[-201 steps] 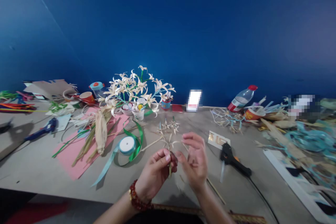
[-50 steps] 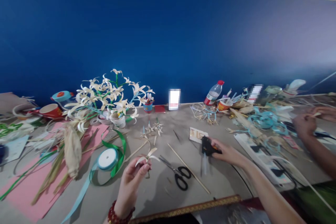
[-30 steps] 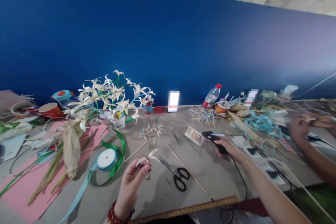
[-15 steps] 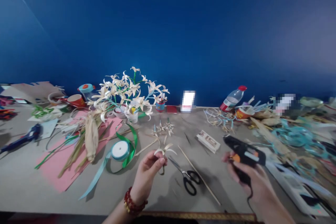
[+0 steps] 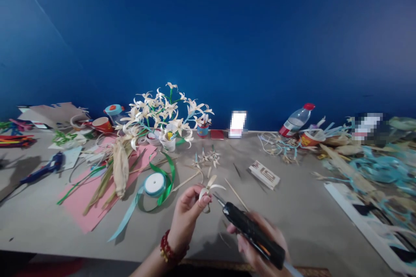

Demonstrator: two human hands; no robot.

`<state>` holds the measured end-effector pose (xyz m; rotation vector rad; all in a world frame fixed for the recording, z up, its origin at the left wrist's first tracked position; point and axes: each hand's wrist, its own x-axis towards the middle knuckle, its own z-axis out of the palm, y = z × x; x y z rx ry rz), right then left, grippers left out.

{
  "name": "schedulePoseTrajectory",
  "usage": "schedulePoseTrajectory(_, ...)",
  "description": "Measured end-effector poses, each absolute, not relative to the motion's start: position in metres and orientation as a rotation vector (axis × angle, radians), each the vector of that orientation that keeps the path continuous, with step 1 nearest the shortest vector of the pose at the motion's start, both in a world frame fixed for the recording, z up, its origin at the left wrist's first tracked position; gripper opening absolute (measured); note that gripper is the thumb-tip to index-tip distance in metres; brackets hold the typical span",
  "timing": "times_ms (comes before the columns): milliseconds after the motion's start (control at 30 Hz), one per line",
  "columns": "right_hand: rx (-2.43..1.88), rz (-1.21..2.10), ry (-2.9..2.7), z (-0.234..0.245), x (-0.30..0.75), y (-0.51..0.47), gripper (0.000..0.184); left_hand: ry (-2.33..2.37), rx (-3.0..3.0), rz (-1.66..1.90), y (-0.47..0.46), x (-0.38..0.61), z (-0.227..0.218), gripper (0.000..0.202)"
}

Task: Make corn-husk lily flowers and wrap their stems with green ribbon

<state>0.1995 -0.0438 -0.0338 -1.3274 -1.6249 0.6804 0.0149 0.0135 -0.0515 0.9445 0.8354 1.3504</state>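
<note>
Between the thumb and fingers of my left hand [image 5: 190, 207] is a small pale flower [image 5: 209, 187] with narrow curling petals. My right hand [image 5: 263, 242] is wrapped round a black hot glue gun [image 5: 251, 231]. Its metal nozzle points up and left, close beside the flower; whether they touch I cannot tell. A thin wooden stick [image 5: 236, 194] lies behind the glue gun, partly covered by it. The scissors are hidden from view. Beyond my left hand, several small flower pieces [image 5: 208, 158] lie on the table.
A ribbon spool [image 5: 154, 184] and pink paper [image 5: 81, 207] lie left. Behind them stand bunched pale flowers [image 5: 165, 114]. A white box [image 5: 264, 175] and a bottle [image 5: 295, 120] are to the right. A blue glue gun [image 5: 43, 169] lies far left, a white power strip [image 5: 360, 225] at right.
My right hand has brought the black glue gun leftward and turned its nozzle toward the flower, covering the scissors. My left hand keeps hold of the flower. The view has shifted slightly.
</note>
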Motion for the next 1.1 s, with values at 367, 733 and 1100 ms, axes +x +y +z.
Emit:
schedulePoseTrajectory(367,-1.373,0.696,-1.536,-0.028,0.203,-0.045,0.019,1.003,1.204,1.507,0.019,0.008,-0.047,0.009)
schedulePoseTrajectory(733,-1.304,0.559,-1.739,-0.025,0.183,-0.031,0.010,1.084,1.339,1.495,0.012,0.008,-0.043,0.006)
schedulePoseTrajectory(1100,-1.283,0.582,-1.783,-0.023,0.182,-0.028,0.007,1.046,1.291,1.491,0.013,0.009,-0.043,0.006)
